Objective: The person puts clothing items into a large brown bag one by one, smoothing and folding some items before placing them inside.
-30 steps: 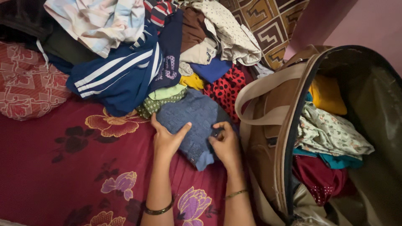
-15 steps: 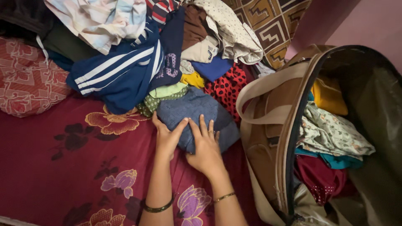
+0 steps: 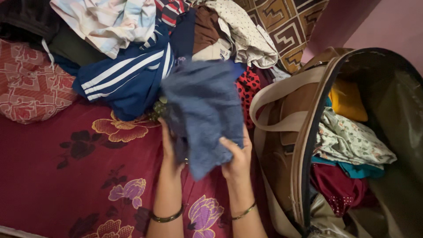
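I have both hands on the folded blue garment (image 3: pixel 203 112), lifted just clear of the bed (image 3: pixel 66 176). My left hand (image 3: pixel 169 147) holds its lower left edge, the fingers mostly hidden behind the cloth, so I cannot tell how tightly they close. My right hand (image 3: pixel 237 156) clamps the lower right corner, thumb on the front face and fingers wrapped behind it. The garment hangs slightly blurred, covering the near edge of the clothes pile (image 3: pixel 132 57), which spreads from ten to twelve o'clock of my hands.

The open brown bag (image 3: pixel 304 132) sits at three o'clock, just beside my right hand, its strap (image 3: pixel 282 90) draped over the near rim. Inside lie a yellow piece (image 3: pixel 348 99), a pale printed cloth (image 3: pixel 348 141) and a maroon one (image 3: pixel 337 185).

As I judge it, the step in hand is carrying a folded piece off the bed. A next move would call for keeping both grips firm so the fold holds, and clearing the strap and zipper rim.
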